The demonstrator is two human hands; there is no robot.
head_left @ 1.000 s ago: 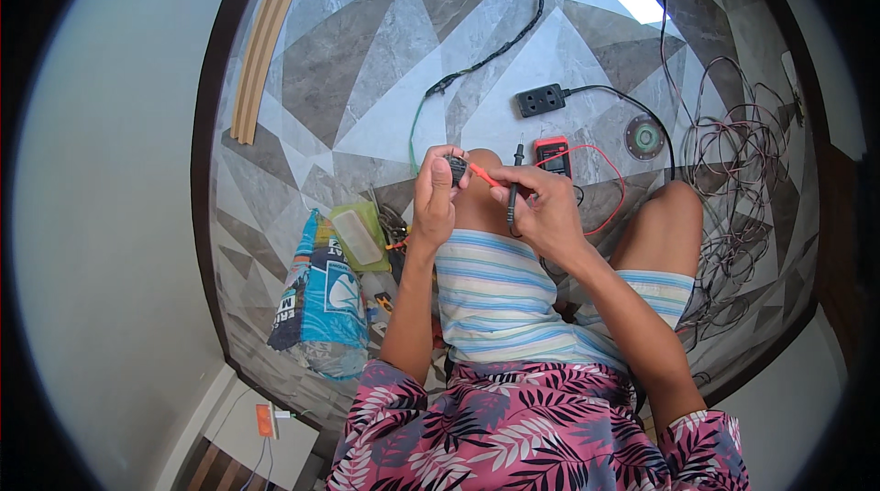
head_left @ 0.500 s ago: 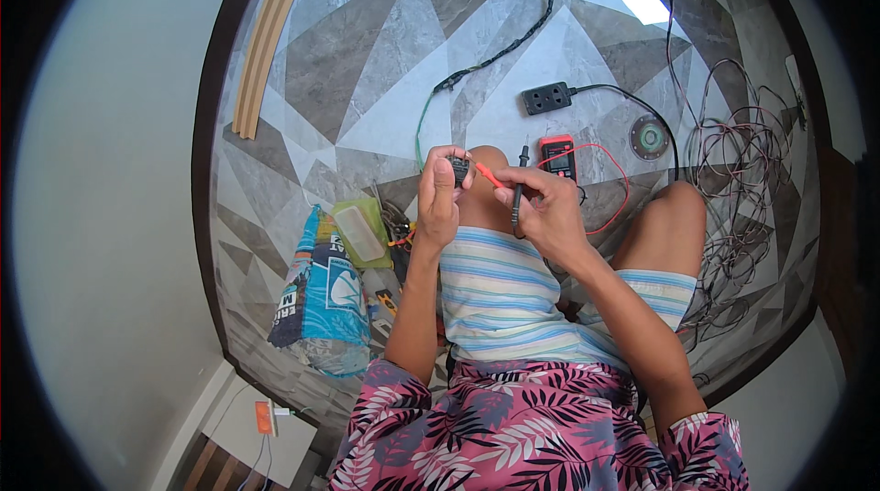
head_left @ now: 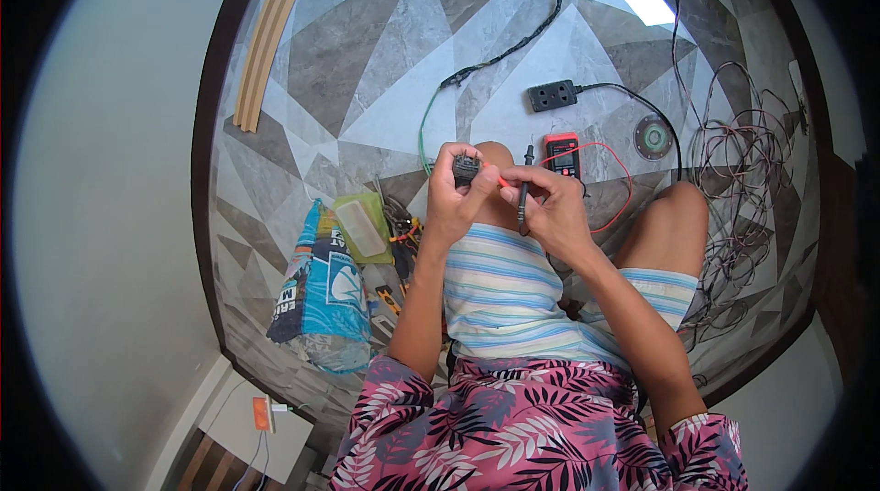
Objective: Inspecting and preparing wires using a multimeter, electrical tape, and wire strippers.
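Note:
My left hand (head_left: 451, 209) is closed around a small black electrical part (head_left: 466, 166), dark and blocky, held above my left knee. A thin green wire (head_left: 422, 135) runs up to that hand from the floor; where it joins is hidden. My right hand (head_left: 561, 220) pinches a red test probe (head_left: 500, 180), its front end against or close by the black part; contact cannot be made out. Between the same fingers a black test probe (head_left: 524, 187) stands with its tip pointing away from me. Just beyond lies a red and black multimeter (head_left: 562, 157), with a red lead looping from it.
A black socket block (head_left: 552, 97) with its cable lies farther off, near a round disc-shaped part (head_left: 654, 137). Tangled wires (head_left: 747, 143) spread at the right. On the left are a blue plastic bag (head_left: 330, 282), a green box (head_left: 363, 228) and several tools. Wooden strips (head_left: 266, 51) lie far left.
My left hand has turned, bringing more of the black part's face into view, and its thumb has come across toward the red probe. Both hands have drawn closer together.

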